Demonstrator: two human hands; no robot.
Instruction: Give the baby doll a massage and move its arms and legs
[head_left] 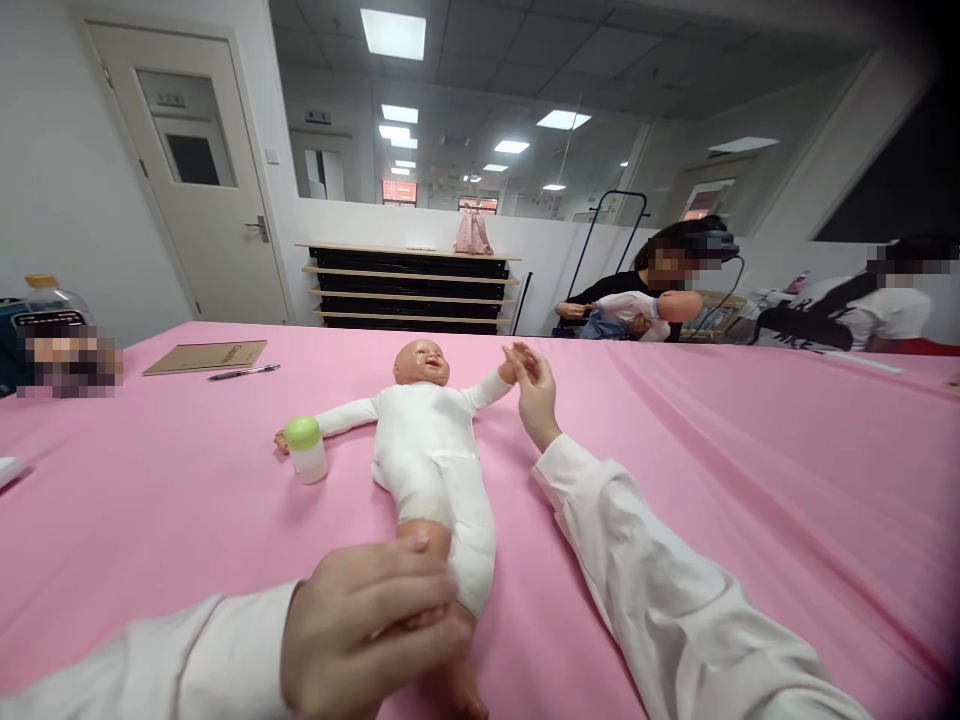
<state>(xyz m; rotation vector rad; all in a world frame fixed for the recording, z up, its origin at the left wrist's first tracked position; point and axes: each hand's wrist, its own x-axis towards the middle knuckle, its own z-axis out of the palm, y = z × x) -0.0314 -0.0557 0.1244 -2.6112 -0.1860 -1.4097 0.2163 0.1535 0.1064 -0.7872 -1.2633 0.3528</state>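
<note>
A baby doll (pixel 426 425) in a white cloth suit lies on its back, head away from me and arms spread. My left hand (pixel 375 620) wraps over its bare lower leg, where the white trouser leg is pushed up. That hand hides part of the leg and one foot. Beside the doll's other arm, my right hand (pixel 536 390) holds the doll's small hand (pixel 508 370) between thumb and fingers. A small clear bottle with a green cap (pixel 306 450) stands close to the doll's far-left hand.
A pink cloth (pixel 660 480) covers the table. A brown notebook (pixel 206 357) and a pen (pixel 244 372) lie at the back left. Behind the table, a person (pixel 660 275) holds another doll; a second person (pixel 892 300) is at the far right.
</note>
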